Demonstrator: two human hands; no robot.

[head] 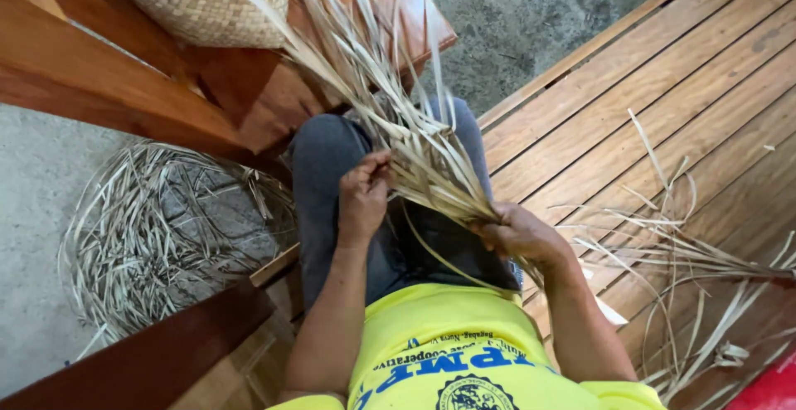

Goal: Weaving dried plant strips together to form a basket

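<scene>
Right hand (518, 232) clamped around base of dried palm-leaf strips (398, 120), long axis fanning up-left away; left hand (363, 194) pinching one strip, just beside bundle

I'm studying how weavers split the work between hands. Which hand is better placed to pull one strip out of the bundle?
Probably the left hand: its fingers pinch at single strips partway up the bundle of dried leaf strips, while the right hand grips the bundle's base.

Bright yellow short-sleeved shirt (448, 344) with blue print and round emblem, dark grey trousers (327, 169), bare forearms
</scene>
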